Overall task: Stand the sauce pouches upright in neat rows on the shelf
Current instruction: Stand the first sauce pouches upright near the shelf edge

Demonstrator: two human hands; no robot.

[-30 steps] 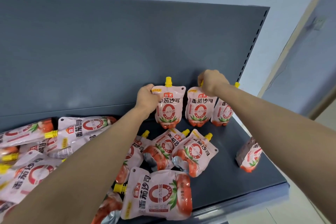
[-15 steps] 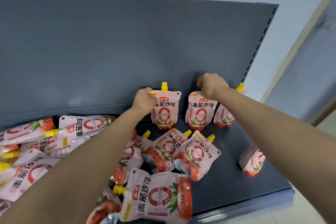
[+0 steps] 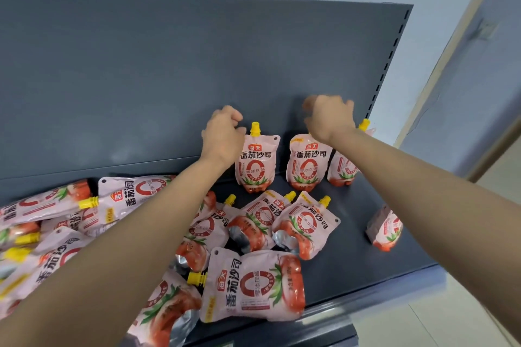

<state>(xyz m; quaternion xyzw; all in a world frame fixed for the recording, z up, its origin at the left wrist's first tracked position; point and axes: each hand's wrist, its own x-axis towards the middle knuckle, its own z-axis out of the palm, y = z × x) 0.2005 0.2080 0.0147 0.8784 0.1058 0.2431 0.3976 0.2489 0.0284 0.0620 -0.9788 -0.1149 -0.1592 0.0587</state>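
Nearest you a tomato sauce pouch [image 3: 253, 287] lies flat at the shelf [image 3: 352, 262] front, spout pointing left, closer to your left hand [image 3: 222, 135], which like your right hand [image 3: 328, 118] hovers over the upright back row [image 3: 255, 163], fingers [image 3: 231, 114] loosely curled, empty.

Upright pouches [image 3: 255, 160] on shelf [image 3: 352, 262], left hand [image 3: 224, 135], right hand [image 3: 329, 118] above

Four pink, yellow-capped plastic sauce pouches [image 3: 255, 162] stand upright; at least eight more lie flat, heaped beyond exact counting.
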